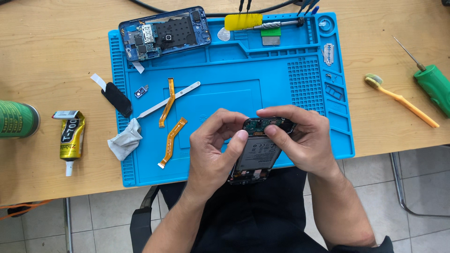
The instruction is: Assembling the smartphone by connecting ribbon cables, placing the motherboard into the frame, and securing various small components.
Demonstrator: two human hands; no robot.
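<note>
An opened phone point(256, 152) with its back off, showing a grey battery and a green circuit board at the top, is held over the near edge of a blue repair mat point(276, 79). My left hand point(213, 150) grips its left side, thumb pressing near the top of the battery. My right hand point(300, 138) holds the top right end, fingers curled over the circuit board. Two orange flex cables point(171, 136) lie on the mat to the left of my hands.
A second opened blue phone frame point(164, 33) lies at the mat's far left. A metal spudger point(168, 99), grey cloth point(124, 140), black part point(117, 99), glue tube point(71, 138), green can point(16, 119), toothbrush point(401, 99), green-handled tool point(431, 82) and yellow-handled screwdriver point(255, 22) surround the mat.
</note>
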